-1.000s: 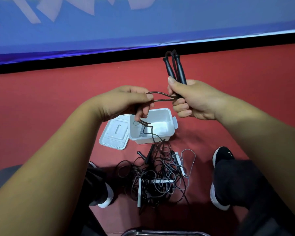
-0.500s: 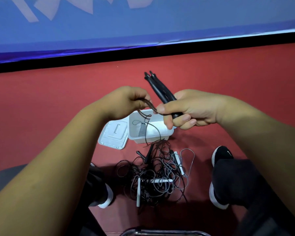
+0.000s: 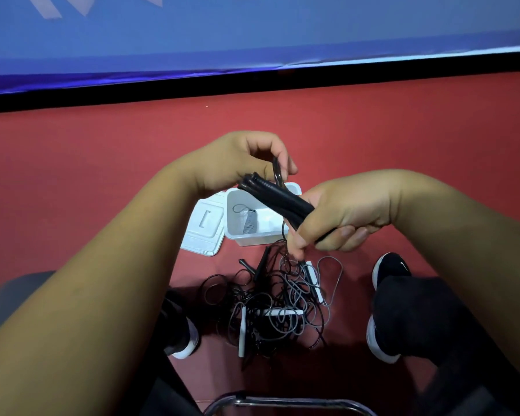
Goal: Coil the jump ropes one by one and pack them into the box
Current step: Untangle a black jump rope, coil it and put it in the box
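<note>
Below, on the red floor (image 3: 403,139), a white rectangular plastic box (image 3: 254,240) stands open with its white lid (image 3: 203,232) flat just beside it on the left. A grey ribbed handle (image 3: 249,223) already lies inside. Nearer the black shoes (image 3: 391,270) sprawls a tangle of black and grey ropes (image 3: 276,295) with white handles (image 3: 279,312). The arms and the held rope hide the box's right rim. The right hand (image 3: 339,217) clenches round a pair of black jump-rope handles (image 3: 276,196), held above the box. Their long axis slants from the fist up and leftward, free ends toward the left hand (image 3: 240,160), which pinches the thin black cord (image 3: 276,172).
</note>
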`<act>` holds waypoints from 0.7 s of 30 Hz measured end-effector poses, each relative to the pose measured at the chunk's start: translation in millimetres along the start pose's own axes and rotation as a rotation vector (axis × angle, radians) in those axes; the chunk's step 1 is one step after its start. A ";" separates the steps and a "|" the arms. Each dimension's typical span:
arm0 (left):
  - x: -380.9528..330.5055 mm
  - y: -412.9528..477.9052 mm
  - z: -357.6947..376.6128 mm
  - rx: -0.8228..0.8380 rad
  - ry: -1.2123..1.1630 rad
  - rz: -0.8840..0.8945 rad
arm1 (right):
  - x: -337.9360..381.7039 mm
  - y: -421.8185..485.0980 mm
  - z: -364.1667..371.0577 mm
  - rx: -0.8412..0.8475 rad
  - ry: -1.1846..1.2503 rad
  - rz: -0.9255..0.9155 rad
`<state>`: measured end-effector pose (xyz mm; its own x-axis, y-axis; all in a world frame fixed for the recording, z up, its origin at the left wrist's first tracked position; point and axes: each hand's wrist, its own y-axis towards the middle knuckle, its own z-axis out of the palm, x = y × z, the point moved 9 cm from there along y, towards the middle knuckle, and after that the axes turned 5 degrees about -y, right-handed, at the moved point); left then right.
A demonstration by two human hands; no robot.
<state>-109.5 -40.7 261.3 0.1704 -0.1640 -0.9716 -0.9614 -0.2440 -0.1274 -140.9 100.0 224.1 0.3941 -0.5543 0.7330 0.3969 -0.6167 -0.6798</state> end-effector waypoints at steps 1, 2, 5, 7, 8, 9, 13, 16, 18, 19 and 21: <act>-0.8 0.1 2.7 0.020 0.008 -0.007 | -2.5 1.3 0.7 -0.002 -0.025 0.025; -1.6 0.4 4.8 0.030 0.019 -0.020 | -6.8 3.8 0.6 -0.002 -0.048 0.054; -10.7 1.3 11.7 0.052 0.092 -0.037 | -14.9 5.5 0.8 -0.010 -0.076 0.128; -17.3 0.6 14.2 0.055 0.185 -0.046 | -21.6 8.1 -2.8 -0.030 -0.059 0.168; -19.4 -0.3 14.4 0.053 0.237 -0.056 | -25.1 10.3 -5.9 -0.050 -0.050 0.186; -21.4 -1.3 14.8 0.051 0.286 -0.063 | -29.3 12.9 -11.3 -0.086 -0.042 0.209; -29.8 -5.6 15.2 0.064 0.447 -0.046 | -48.7 18.5 -44.1 -0.298 0.023 0.304; -25.2 -7.8 4.7 0.008 0.492 -0.090 | -53.7 17.0 -64.7 -0.434 0.132 0.293; -19.0 -8.6 -1.5 -0.055 0.443 -0.147 | -51.7 15.8 -71.3 -0.490 0.194 0.258; -15.3 -8.4 -3.9 -0.082 0.439 -0.177 | -48.8 15.6 -72.5 -0.509 0.223 0.230; -7.4 -7.6 -6.5 -0.111 0.527 -0.250 | -41.5 16.3 -74.9 -0.552 0.285 0.157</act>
<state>-102.1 -43.8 270.7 0.5006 -0.5343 -0.6811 -0.8546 -0.4303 -0.2906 -212.9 71.1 184.3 0.1464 -0.7414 0.6549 -0.1634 -0.6710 -0.7232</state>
